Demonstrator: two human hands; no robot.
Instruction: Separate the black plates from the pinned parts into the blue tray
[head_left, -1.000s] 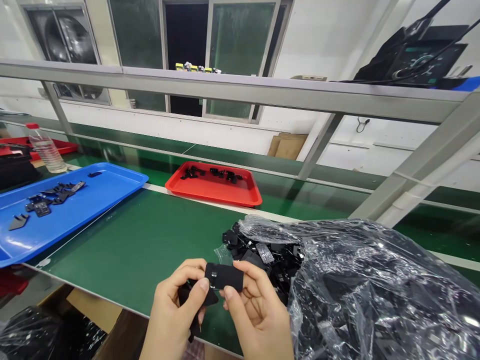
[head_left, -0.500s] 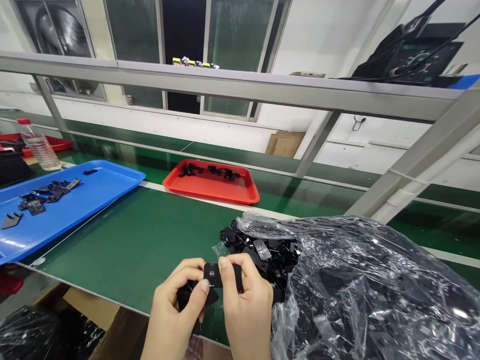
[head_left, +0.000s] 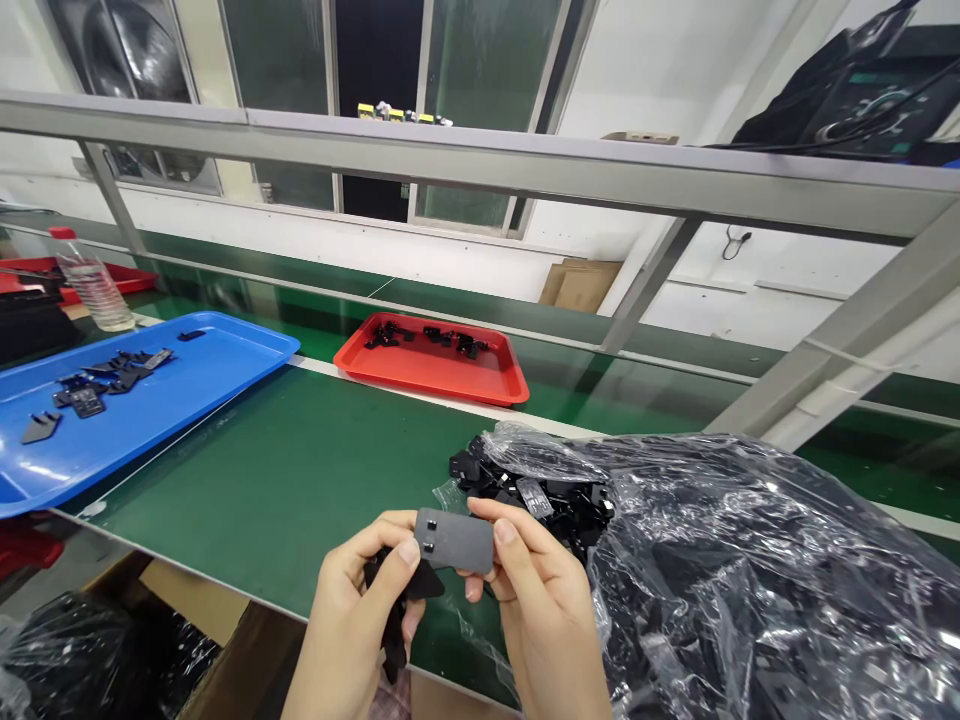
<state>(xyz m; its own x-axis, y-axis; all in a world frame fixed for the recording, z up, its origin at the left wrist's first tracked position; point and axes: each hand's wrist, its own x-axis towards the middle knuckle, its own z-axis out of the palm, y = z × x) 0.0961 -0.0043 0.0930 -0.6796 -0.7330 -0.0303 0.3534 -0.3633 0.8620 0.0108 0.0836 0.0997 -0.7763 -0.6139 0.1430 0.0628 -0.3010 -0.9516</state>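
left hand, right hand, pinching black part

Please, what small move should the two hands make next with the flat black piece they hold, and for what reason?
Probably lay it in the blue tray. Both the left hand and right hand pinch the flat black piece, the left also gripping other black parts beneath. Similar flat pieces lie in that tray, while the plastic bag beside the hands spills unsorted ones.

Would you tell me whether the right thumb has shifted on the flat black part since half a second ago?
Yes. The right hand slid its thumb from the flat black part's left end, near the left hand, to its right end, toward the plastic bag.
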